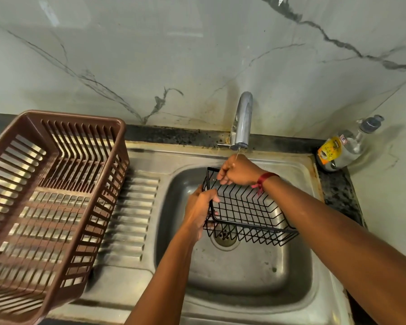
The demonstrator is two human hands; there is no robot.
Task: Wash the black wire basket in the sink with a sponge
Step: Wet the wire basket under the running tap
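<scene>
The black wire basket is held tilted above the drain inside the steel sink. My left hand grips its left end, fingers curled round the rim wire. My right hand pinches the far top rim near the corner, just under the tap. A thin stream of water falls from the spout onto my right hand. No sponge is in view.
A brown plastic dish rack stands on the ribbed draining board at the left. A clear soap bottle with a yellow label sits on the dark counter at the sink's back right corner. The marble wall rises behind.
</scene>
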